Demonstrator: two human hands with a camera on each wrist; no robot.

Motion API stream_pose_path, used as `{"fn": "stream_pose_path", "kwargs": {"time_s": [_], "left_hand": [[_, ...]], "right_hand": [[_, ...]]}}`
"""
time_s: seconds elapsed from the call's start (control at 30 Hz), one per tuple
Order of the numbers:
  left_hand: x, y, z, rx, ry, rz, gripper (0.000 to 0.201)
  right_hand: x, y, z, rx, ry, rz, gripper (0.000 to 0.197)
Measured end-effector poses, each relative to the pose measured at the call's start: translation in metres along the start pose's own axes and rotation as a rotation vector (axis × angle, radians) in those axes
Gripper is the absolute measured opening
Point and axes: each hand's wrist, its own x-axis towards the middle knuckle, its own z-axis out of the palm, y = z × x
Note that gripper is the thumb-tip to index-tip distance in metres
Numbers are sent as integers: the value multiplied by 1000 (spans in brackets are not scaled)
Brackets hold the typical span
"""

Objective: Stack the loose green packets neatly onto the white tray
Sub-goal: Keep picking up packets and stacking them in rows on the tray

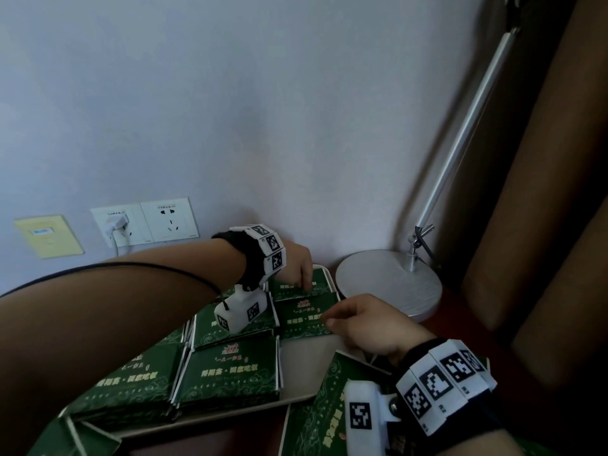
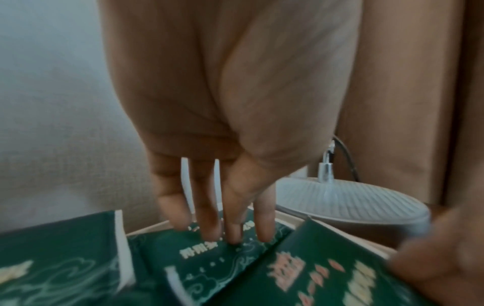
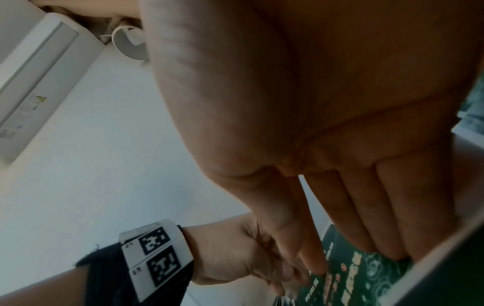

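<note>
A white tray (image 1: 302, 363) holds several green packets laid flat in rows. My left hand (image 1: 302, 278) reaches to the tray's far right corner; its straight fingertips (image 2: 233, 236) press on the rearmost packet (image 1: 289, 287) (image 2: 209, 254). Just in front lies another packet (image 1: 302, 317) (image 2: 327, 275), its far edge overlapping the rear one. My right hand (image 1: 332, 319) touches that packet's right edge with straight fingers (image 3: 366, 217). A loose packet (image 1: 316, 419) lies off the tray at the front right, under my right wrist. More packets (image 1: 65, 436) spill past the front left.
A round silver lamp base (image 1: 388, 284) stands right beside the tray's far corner, its arm (image 1: 460, 143) slanting up to the right. Brown curtain (image 1: 543, 225) hangs on the right. Wall sockets (image 1: 144, 225) with a plugged charger sit behind on the left.
</note>
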Motion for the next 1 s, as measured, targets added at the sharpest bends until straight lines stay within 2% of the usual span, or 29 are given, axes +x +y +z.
{"fn": "stream_pose_path", "kwargs": {"time_s": [0.13,0.33,0.43,0.57,0.63,0.8,0.9,1.0], "left_hand": [[-3,2,6,6,-33,-7,44],[-16,8,3,72,-37,-43,45],[-43,16,-3,76,26,-56,44],[-101,25,-7,-33,105,-38,32],[-138,31,4,-83,75,-23,29],[-214,53,49,-66,-88,-23,39],[-242,59,82,-44,-161,-58,51],[-258,66,111,-60,-176,-57,65]], "right_hand": [[0,1,0,-33,-43,-24,24],[-2,-3,-1,6,-60,-27,18],[-6,-8,-6,115,-13,-30,9],[-21,-28,-13,175,15,-65,9],[-32,-45,-11,121,15,-111,9],[-67,-92,2,-88,-5,-279,18],[-89,-117,24,-276,-55,-288,23],[-109,-124,46,-489,-145,-232,26]]}}
